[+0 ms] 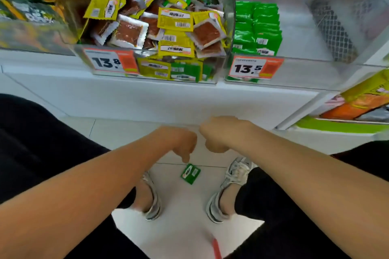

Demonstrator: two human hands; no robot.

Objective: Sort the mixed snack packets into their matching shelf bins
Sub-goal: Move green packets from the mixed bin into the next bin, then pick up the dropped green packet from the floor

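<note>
Just below the left hand point(182, 143), a lone green packet point(190, 173)

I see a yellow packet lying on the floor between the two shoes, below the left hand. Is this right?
Not fully. In the head view the packet on the floor between the shoes, below the left hand, is green, not yellow.

One small green packet point(190, 173) lies flat and askew on the floor tiles point(117, 132) below your shelf. Your left clear bin point(145, 51) holds jumbled yellow packets point(175, 20) with stray green ones point(185, 70) at its front. Your right bin point(315, 71) holds green packets in tidy rows point(257, 25).
</note>
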